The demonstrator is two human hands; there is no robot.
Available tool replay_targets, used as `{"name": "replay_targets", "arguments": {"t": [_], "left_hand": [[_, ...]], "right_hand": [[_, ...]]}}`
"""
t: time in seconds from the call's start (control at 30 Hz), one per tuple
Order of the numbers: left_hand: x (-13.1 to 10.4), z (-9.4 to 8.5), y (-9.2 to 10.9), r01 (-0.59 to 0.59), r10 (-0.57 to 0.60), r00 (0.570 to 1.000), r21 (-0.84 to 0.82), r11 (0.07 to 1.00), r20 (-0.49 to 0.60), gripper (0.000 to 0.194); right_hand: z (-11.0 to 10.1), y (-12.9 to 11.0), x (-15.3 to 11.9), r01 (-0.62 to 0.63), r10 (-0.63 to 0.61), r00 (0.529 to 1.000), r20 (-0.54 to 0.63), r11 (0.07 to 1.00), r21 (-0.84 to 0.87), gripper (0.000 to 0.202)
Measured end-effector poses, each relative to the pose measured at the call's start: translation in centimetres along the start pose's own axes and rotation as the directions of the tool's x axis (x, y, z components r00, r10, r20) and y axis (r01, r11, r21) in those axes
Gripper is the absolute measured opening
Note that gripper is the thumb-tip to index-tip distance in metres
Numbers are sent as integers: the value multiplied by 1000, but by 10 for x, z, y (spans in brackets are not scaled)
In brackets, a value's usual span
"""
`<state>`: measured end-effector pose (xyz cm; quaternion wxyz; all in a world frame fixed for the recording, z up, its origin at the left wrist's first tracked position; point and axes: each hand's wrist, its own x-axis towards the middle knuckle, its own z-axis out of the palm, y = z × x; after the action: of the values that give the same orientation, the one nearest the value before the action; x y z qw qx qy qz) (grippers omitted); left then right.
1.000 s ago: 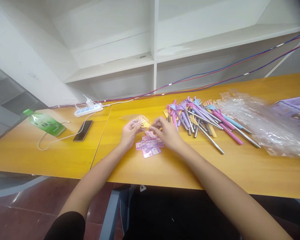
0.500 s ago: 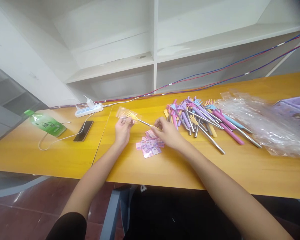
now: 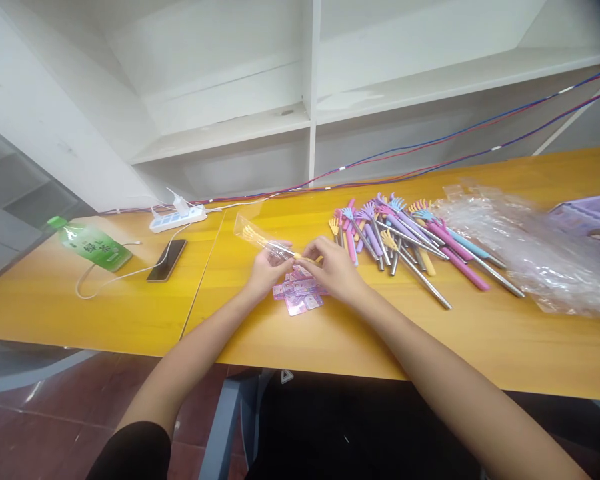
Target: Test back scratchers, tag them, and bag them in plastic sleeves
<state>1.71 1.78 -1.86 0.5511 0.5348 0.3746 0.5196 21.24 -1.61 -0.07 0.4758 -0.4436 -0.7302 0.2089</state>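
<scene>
You're at a work table (image 3: 380, 347) in what looks like a small packing workspace: loose back scratchers (image 3: 397, 230) and clear plastic bags (image 3: 525, 247) lie right of centre, below white shelving (image 3: 260, 130).

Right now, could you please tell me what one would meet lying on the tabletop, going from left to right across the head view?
Green bottle, dark phone, small pink cards, pile of back scratchers, clear plastic bags.

Yellow scratcher (image 3: 251, 235), pink-purple patterned cards (image 3: 297, 304), green bottle (image 3: 94, 247), blue-and-white power strip (image 3: 177, 219), yellow wood-grained table (image 3: 375, 343)
</scene>
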Motion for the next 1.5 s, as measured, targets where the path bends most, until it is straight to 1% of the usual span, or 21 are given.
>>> {"name": "replay_targets", "arguments": {"t": [0.1,0.17,0.23,0.37,0.43,0.5,0.57,0.63,0.67,0.7,0.8,0.87,0.9,1.0,1.13,1.27,1.37,1.43,1.5], "left_hand": [[-3,4,-2,26,-26,1000,-65,998,0,55],[-2,4,1,35,-36,999,-109,993,-2,53],[1,3,6,22,-26,999,-139,990,-29,50],[11,-8,16,-62,34,988,-188,980,-150,46],[17,-16,18,-99,61,979,-192,976,-193,46],[20,-21,18,-111,73,976,-180,977,-205,45],[21,-22,14,-103,71,977,-150,983,-202,46],[18,-18,9,-76,59,983,-92,993,-176,49],[15,-15,7,-63,53,987,-57,996,-151,50],[11,-10,4,-52,49,992,-24,998,-114,51],[0,4,-1,-43,41,998,31,999,49,53],[-5,10,-3,-45,40,990,35,998,132,54],[-6,11,-3,-46,40,987,35,998,153,55],[-6,10,0,-38,31,983,36,999,182,60],[-6,7,7,-23,12,974,44,999,228,63],[-6,3,8,-57,45,969,43,997,245,53],[-2,-4,5,-62,59,961,4,998,272,48],[0,-7,5,-35,42,955,-30,999,293,49],[1,-8,7,-21,28,957,-29,999,289,54]], "right_hand": [[3,0,-1,-21,22,1000,-19,999,28,32],[4,1,-1,-49,50,998,-27,997,57,32],[4,2,-1,-73,76,997,-33,994,75,30],[0,4,1,-83,87,995,-56,993,78,21],[-3,4,2,-70,77,994,-75,994,88,16],[-4,3,3,-49,60,995,-85,991,122,13],[-4,0,2,-27,40,997,-64,983,181,12],[-4,-4,1,-4,11,999,-30,975,220,12],[-4,-6,1,13,-10,1000,-17,977,214,13],[-4,-8,0,33,-33,999,-8,981,193,15],[-2,-11,-2,92,-93,996,0,988,125,21],[-1,-10,-2,98,-99,995,0,987,127,22],[-1,-9,-2,85,-86,996,-2,987,137,21],[-1,-7,-1,43,-43,999,-4,991,124,25],[-3,-8,-1,55,-56,998,11,997,53,28],[-4,-9,-1,43,-50,998,47,990,133,24],[-3,-8,0,24,-34,998,59,986,164,18],[-2,-6,0,10,-20,998,58,986,165,16],[-1,-5,0,-18,8,998,60,985,170,13]]}}
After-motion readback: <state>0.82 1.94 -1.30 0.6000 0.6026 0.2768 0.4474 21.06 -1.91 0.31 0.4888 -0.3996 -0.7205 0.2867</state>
